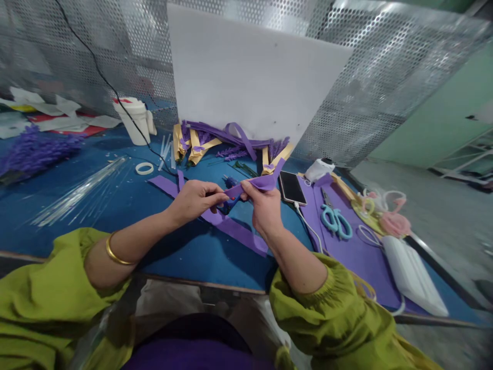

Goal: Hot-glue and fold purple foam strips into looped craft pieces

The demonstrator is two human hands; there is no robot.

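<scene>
Purple foam strip point(252, 186) held above blue desk point(115, 205) | left hand point(194, 199) grip pinched on one end, right hand point(265, 208) clamped on other | risk: strip tears (thin foam) if overpulled | scissors point(336, 221) lie nearby

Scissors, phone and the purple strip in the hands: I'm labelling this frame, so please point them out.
scissors point(336, 221), head view, on the teal handles.
phone point(291, 187), head view, mid-screen.
purple strip point(262, 183), head view, stretch above the right hand.
</scene>
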